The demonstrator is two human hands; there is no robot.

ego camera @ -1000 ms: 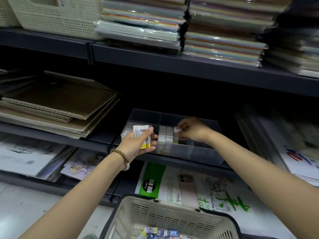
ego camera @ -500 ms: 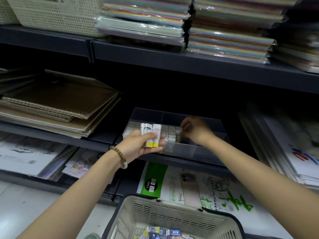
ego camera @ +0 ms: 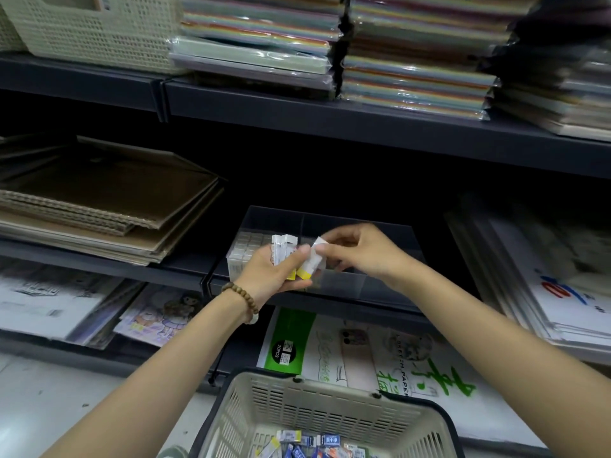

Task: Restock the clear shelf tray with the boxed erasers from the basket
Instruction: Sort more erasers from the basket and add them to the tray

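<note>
Evidently, the left hand (ego camera: 266, 279) gripped a reserve of boxed erasers (ego camera: 281, 251) just before the clear shelf tray (ego camera: 363, 289) for short reach; fingers (ego camera: 330, 250) of the right hand (ego camera: 367, 252) pinched one box (ego camera: 312, 263) off it, likely for slotting beside the filed rows (ego camera: 247, 247)

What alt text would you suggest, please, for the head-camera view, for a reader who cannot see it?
A person's left hand holds a few boxed erasers in front of a clear shelf tray while the right hand pinches one box of the bunch. The tray's left compartment holds rows of white boxes; a cream basket below holds more.
</note>
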